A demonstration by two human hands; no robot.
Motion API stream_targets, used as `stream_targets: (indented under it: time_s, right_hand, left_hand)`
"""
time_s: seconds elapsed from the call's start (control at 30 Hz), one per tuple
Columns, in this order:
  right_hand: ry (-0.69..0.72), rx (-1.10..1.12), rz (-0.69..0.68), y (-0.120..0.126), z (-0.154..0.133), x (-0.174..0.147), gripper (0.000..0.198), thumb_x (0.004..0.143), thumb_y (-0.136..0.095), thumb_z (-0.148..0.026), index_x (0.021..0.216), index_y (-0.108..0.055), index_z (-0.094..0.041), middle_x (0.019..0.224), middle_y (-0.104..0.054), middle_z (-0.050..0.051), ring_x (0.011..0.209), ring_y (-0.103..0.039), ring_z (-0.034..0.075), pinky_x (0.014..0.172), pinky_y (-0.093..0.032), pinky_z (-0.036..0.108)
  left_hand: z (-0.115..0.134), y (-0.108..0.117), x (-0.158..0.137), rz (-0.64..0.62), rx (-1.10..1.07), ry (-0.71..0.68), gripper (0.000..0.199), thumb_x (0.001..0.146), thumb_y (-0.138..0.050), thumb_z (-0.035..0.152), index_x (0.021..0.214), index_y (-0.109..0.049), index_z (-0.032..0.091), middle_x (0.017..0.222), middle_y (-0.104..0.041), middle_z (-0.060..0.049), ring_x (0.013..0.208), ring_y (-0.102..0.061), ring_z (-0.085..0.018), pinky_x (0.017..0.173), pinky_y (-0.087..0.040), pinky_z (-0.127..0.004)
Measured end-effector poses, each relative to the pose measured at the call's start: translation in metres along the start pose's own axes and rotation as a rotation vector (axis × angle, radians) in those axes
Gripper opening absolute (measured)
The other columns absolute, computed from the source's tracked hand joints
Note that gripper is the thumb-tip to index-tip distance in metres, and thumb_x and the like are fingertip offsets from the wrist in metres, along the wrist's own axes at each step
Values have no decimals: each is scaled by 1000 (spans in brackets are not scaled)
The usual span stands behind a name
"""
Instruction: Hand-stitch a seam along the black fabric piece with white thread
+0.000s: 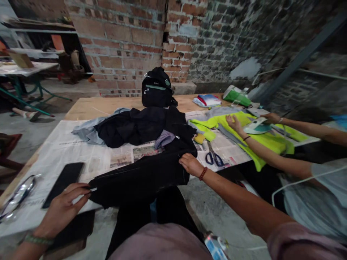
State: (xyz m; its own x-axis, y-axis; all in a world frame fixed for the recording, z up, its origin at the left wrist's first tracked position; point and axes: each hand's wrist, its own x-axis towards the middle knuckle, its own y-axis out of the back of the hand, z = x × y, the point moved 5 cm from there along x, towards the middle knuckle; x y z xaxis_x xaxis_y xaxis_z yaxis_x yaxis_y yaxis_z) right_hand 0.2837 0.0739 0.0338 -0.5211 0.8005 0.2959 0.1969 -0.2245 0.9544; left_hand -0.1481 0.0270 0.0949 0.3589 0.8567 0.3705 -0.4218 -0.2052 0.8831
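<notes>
A black cloth piece (pixel 141 173) with thin pale lines along its edges stretches between my hands, over the table's front edge and my lap. My left hand (pixel 63 206) pinches its left end, and a small whitish bit shows by the fingertips. At the upper right part of the cloth, my right hand (pixel 191 164) grips it with fingers together. A pile of dark clothing (pixel 135 124) lies just beyond, touching the black cloth on the right. Dark-handled scissors (pixel 214 159) rest on newspaper to the right of my right hand.
Near my left hand are a black phone (pixel 66 180) and glasses (pixel 20 196). Newspaper (pixel 65 144) covers the wooden table. A black backpack (pixel 157 88) stands at the back. On the right, a co-worker's hands (pixel 235 124) work with an iron (pixel 257 126) on yellow-green cloth (pixel 260 144).
</notes>
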Motion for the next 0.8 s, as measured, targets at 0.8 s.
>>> stream_targets:
  time_s: [0.8]
  right_hand:
    - [-159, 121, 289, 40, -18, -17, 17, 83, -45, -21, 84, -62, -19, 82, -61, 6, 82, -49, 17, 75, -35, 33]
  left_hand:
    - [-5, 0, 2, -20, -21, 137, 33, 69, -47, 52, 70, -65, 25, 89, -66, 0, 79, -62, -17, 77, -48, -27]
